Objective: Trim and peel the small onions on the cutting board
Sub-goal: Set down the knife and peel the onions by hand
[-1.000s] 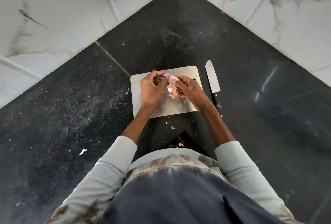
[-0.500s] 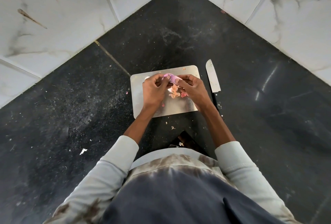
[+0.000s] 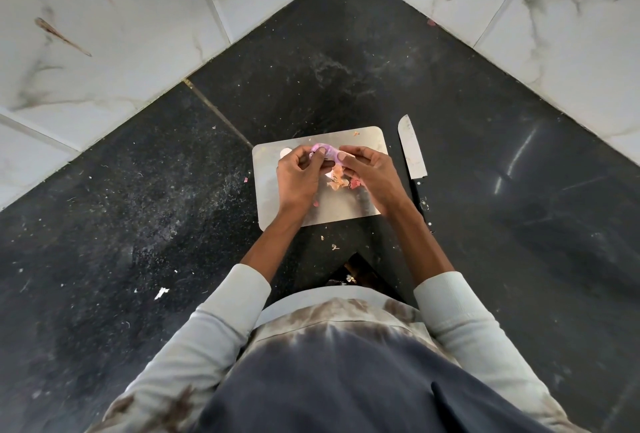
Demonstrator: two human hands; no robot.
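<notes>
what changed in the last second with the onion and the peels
More skin has come off: the peel pile under the hands has grown, with a reddish piece added. Both the left hand and right hand still hold the onion. Cutting board and knife unmoved.

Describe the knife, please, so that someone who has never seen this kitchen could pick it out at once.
Find the dark stone counter that runs into the corner of the white marbled wall tiles, then the shiny metal cutting board where both hands work. The knife lies flat on the counter just right of that board, apart from it. It is the only long thing there: pale blade pointing toward the wall, black handle toward the person.
</notes>
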